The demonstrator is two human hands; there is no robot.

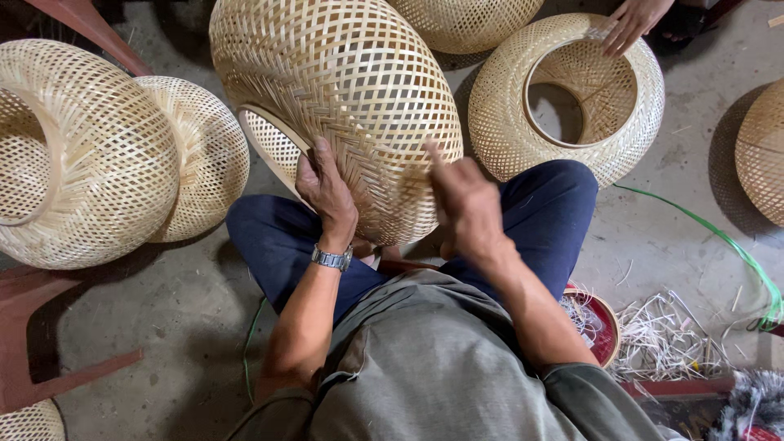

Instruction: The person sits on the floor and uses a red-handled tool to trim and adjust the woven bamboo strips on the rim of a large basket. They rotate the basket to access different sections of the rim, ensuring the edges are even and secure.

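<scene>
From my remote seat the largest thing in view was the woven bamboo shade (343, 98), a rounded openwork shell propped on the wearer's lap above the dark blue trousers (539, 212); its ringed mouth (273, 143) faced down and left. To the left lay two finished shades nested together (98, 155); to the upper right sat another shade with its round opening up (572, 90), and a co-worker's hand (633, 23) rested on its rim; a further one showed at the right edge (763, 151); all of it stood on the grey concrete floor (180, 310). Smaller still, a green strap (719, 237) trailed across the floor toward a heap of pale bamboo offcuts (661, 335) beside a red-rimmed dish (600, 322).

The left hand (327, 192) was pressed flat on the shade near the mouth ring, fingers curled over the weave and thumb along it, a metal watch (331, 259) at the wrist; the right hand (465, 204) sat against the lower weave with the forefinger raised and the other fingers loosely bent; I could not tell whether it pinched a strip. I judged the shade light, springy yet crushable between the strips, and somewhat slick; the stiff mouth ring looked the safest hold.
</scene>
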